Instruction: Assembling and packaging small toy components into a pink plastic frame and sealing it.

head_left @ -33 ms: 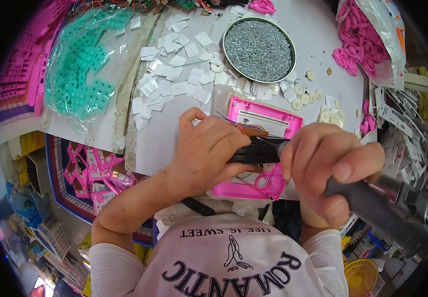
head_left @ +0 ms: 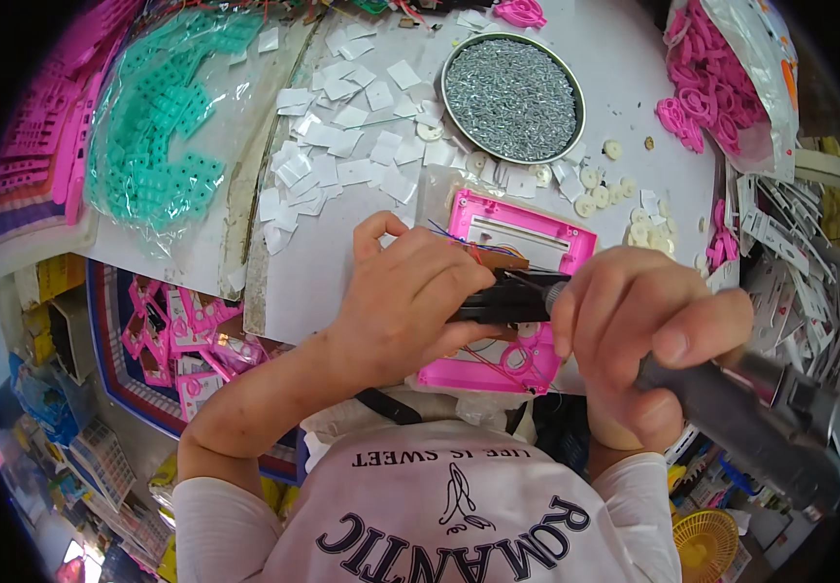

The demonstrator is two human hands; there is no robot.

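Observation:
My left hand (head_left: 405,296) is closed on a black plastic part (head_left: 498,301), pressing it over an open pink plastic casing (head_left: 473,375). In my right hand (head_left: 634,325) is a dark electric screwdriver (head_left: 745,428), held sideways with the fingers wrapped round its grip. The screwdriver's front end reaches the right side of the black part; the very tip is hard to make out. Beside the part, a brown circuit board (head_left: 507,261) shows partly, with thin coloured wires. Pink wires (head_left: 520,361) lie coiled in the near end of the casing. My fingers hide the casing's middle.
A round metal dish of small screws (head_left: 512,97) stands beyond the casing. White paper squares (head_left: 328,160) and cream plastic wheels (head_left: 590,199) lie scattered nearby. Bagged green parts (head_left: 163,126) are at left, pink parts (head_left: 716,87) at right. A fabric-lined bin (head_left: 114,330) stands below the table's left.

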